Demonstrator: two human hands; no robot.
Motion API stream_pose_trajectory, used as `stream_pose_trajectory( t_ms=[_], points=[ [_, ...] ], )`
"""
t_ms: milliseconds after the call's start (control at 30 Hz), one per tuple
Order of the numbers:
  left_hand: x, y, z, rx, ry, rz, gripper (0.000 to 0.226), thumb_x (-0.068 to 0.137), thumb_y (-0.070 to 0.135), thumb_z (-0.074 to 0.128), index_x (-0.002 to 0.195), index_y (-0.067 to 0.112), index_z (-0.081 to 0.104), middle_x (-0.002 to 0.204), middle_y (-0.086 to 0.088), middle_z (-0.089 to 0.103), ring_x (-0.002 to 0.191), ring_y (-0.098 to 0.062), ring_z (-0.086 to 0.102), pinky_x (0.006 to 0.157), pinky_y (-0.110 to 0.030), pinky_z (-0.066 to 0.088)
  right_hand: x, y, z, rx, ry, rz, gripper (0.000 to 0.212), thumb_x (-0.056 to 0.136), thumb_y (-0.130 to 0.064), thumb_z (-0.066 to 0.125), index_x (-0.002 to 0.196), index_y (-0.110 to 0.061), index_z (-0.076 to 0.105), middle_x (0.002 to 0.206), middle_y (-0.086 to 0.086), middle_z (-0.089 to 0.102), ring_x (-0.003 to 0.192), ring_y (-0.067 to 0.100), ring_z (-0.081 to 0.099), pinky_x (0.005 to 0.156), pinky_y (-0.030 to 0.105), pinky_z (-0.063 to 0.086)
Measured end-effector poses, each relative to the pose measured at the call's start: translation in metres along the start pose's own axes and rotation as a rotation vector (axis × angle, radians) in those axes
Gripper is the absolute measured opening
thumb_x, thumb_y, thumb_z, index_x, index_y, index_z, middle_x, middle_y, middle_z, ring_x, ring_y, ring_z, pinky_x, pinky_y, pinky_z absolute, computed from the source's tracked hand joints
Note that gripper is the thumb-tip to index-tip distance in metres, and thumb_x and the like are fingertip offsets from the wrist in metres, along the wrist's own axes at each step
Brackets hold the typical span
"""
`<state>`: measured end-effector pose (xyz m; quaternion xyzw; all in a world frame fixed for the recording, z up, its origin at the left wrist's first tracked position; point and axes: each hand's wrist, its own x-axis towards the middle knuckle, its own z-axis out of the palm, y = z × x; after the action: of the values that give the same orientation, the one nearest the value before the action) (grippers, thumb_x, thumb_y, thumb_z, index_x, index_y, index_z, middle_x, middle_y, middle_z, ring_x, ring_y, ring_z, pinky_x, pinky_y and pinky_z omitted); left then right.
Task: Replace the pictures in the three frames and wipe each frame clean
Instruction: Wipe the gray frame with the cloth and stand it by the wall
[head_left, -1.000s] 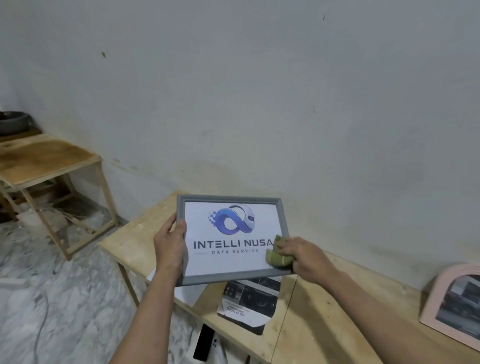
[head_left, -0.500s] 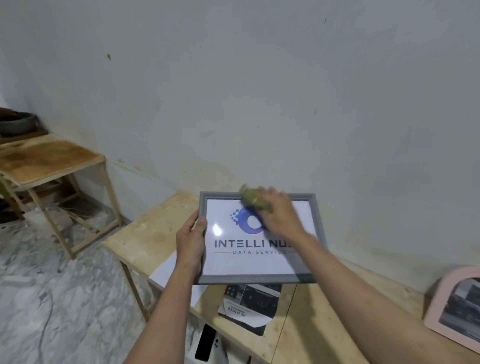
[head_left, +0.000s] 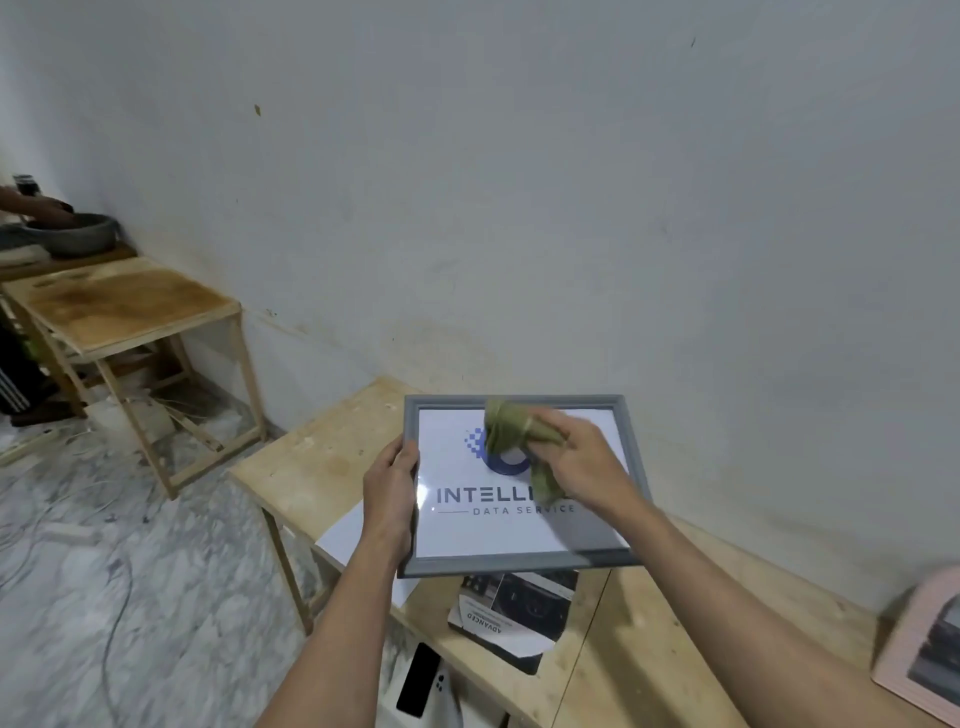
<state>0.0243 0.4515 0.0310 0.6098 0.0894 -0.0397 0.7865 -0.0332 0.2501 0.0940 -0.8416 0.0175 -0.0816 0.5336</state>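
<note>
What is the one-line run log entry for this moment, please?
left hand: holds grey frame | right hand: wipes glass with green cloth

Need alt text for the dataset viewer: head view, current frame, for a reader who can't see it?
A person's left hand holds a grey picture frame by its left edge above a wooden table, while the right hand rubs a green cloth over its glass. A pink frame stands at the right edge, papers lie beneath.

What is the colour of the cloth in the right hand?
Olive green. The cloth shows best in the head view, the only view.
</note>
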Motion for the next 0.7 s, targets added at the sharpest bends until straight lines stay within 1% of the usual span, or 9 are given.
stream_pose_trajectory(
  t_ms=[67, 167, 233, 300, 367, 467, 533, 600, 700],
  points=[
    [-0.006, 0.005, 0.01, 0.024, -0.048, -0.018, 0.02, 0.1, 0.024, 0.056, 0.105, 0.013, 0.071, 0.099, -0.015, 0.076, 0.071, -0.024, 0.07, 0.064, -0.034, 0.055, 0.028, -0.012, 0.004, -0.251, 0.144, -0.155, 0.058, 0.086, 0.004, 0.052, 0.133, -0.031, 0.057, 0.138, -0.002, 0.057, 0.128, 0.019, 0.051, 0.11, 0.038, 0.039],
    [-0.006, 0.014, 0.022, -0.006, -0.029, -0.055, 0.028, 0.093, 0.031, 0.064, 0.086, 0.005, 0.07, 0.092, -0.022, 0.072, 0.074, -0.031, 0.067, 0.07, -0.044, 0.054, 0.035, -0.014, 0.039, -0.721, 0.025, -0.381, 0.071, 0.081, 0.01, 0.049, 0.143, -0.025, 0.045, 0.155, -0.003, 0.033, 0.146, 0.017, 0.021, 0.122, 0.035, 0.009],
    [0.005, 0.02, 0.018, -0.078, 0.033, -0.056, 0.033, 0.091, 0.033, 0.067, 0.095, 0.0, 0.074, 0.099, -0.022, 0.075, 0.082, -0.032, 0.069, 0.079, -0.051, 0.057, 0.02, -0.004, 0.064, -0.724, -0.143, -0.467, 0.072, 0.078, 0.012, 0.046, 0.143, -0.02, 0.046, 0.156, -0.002, 0.03, 0.147, 0.013, 0.016, 0.122, 0.034, 0.005],
    [0.014, 0.027, 0.009, -0.079, 0.083, -0.041, 0.033, 0.094, 0.031, 0.064, 0.097, -0.001, 0.073, 0.099, -0.02, 0.075, 0.083, -0.029, 0.068, 0.079, -0.045, 0.059, 0.003, 0.015, 0.082, -0.649, -0.348, -0.474, 0.066, 0.078, 0.011, 0.047, 0.138, -0.017, 0.051, 0.156, -0.002, 0.03, 0.146, 0.008, 0.014, 0.123, 0.034, 0.004],
    [0.013, 0.032, 0.002, -0.013, 0.109, -0.003, 0.03, 0.099, 0.03, 0.059, 0.089, 0.004, 0.07, 0.085, -0.012, 0.073, 0.073, -0.026, 0.066, 0.06, -0.028, 0.056, -0.011, 0.026, 0.086, -0.509, -0.519, -0.37, 0.05, 0.085, 0.002, 0.052, 0.128, -0.021, 0.062, 0.149, -0.004, 0.044, 0.143, 0.008, 0.028, 0.122, 0.033, 0.015],
    [0.011, 0.026, -0.001, 0.013, 0.112, 0.011, 0.031, 0.101, 0.03, 0.056, 0.083, 0.008, 0.069, 0.081, -0.012, 0.072, 0.072, -0.026, 0.065, 0.065, -0.033, 0.052, -0.017, 0.008, 0.059, -0.201, -0.579, -0.063, 0.033, 0.082, -0.004, 0.054, 0.101, -0.024, 0.072, 0.1, -0.015, 0.071, 0.1, 0.0, 0.062, 0.092, 0.019, 0.046],
    [0.009, 0.023, -0.003, -0.01, 0.123, 0.003, 0.03, 0.101, 0.03, 0.056, 0.08, 0.012, 0.069, 0.081, -0.01, 0.071, 0.076, -0.025, 0.064, 0.073, -0.037, 0.051, -0.007, -0.009, 0.035, 0.04, -0.419, 0.01, 0.027, 0.081, 0.002, 0.051, 0.091, -0.014, 0.07, 0.083, -0.005, 0.072, 0.087, 0.013, 0.067, 0.078, 0.026, 0.053],
    [0.009, 0.022, -0.004, -0.009, 0.113, 0.0, 0.031, 0.102, 0.03, 0.055, 0.08, 0.012, 0.067, 0.079, -0.01, 0.069, 0.075, -0.025, 0.063, 0.072, -0.038, 0.05, 0.012, -0.024, 0.01, 0.221, -0.102, -0.007, 0.035, 0.085, 0.012, 0.046, 0.096, -0.01, 0.07, 0.085, -0.003, 0.073, 0.086, 0.015, 0.068, 0.073, 0.027, 0.057],
    [0.008, 0.025, 0.001, 0.008, 0.076, 0.04, 0.033, 0.103, 0.031, 0.054, 0.08, 0.011, 0.066, 0.076, -0.01, 0.07, 0.065, -0.023, 0.064, 0.066, -0.035, 0.051, 0.038, -0.037, -0.008, -0.102, 0.203, -0.268, 0.048, 0.083, 0.007, 0.048, 0.122, -0.015, 0.065, 0.126, -0.005, 0.064, 0.12, 0.006, 0.056, 0.105, 0.031, 0.045]
  ],
)
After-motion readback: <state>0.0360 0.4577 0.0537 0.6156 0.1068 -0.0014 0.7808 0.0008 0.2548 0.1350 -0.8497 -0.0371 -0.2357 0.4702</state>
